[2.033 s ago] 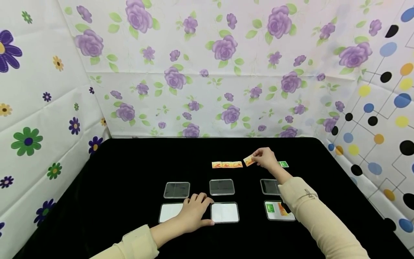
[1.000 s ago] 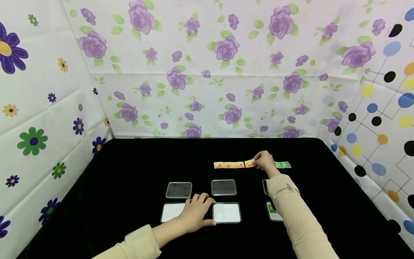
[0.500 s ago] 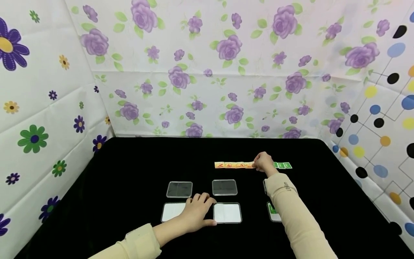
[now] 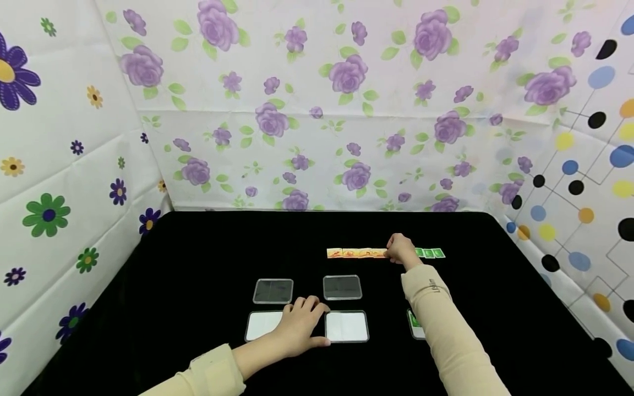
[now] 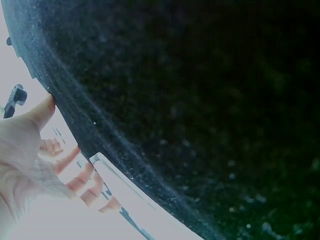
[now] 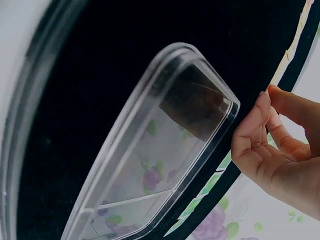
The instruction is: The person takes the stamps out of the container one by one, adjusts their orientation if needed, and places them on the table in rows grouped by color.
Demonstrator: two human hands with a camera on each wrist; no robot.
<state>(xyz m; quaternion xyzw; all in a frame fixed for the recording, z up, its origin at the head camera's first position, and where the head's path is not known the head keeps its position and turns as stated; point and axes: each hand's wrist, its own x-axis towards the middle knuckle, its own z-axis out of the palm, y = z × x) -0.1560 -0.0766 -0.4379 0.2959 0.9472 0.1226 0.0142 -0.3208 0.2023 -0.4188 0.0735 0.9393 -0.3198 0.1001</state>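
The last orange card [image 4: 380,253] lies on the far part of the black counter [image 4: 208,258], at the right end of a row of orange cards [image 4: 350,253]. I see the right hand [image 4: 401,251] pinching its edge, the grip drawn together, thumb against finger. Just past that hand, 3 green cards [image 4: 429,253] show in line with the orange ones.

Nearer the person, 2 clear lids [image 4: 273,291] [image 4: 343,287] lie side by side; a 3rd lid [image 6: 165,145], hidden by the right sleeve [image 4: 443,324] from above, shows up close in the right wrist view. In front of these are 2 white cases [image 4: 260,324] [image 4: 347,326] and a case with a green piece [image 4: 417,324], partly covered by that sleeve.

The left hand [image 4: 299,325] rests between the white cases, overlapping the left one, its grip spread and holding nothing; I can't tell if its fingertips touch the right one. Purple roses cover the back cloth [image 4: 317,137].
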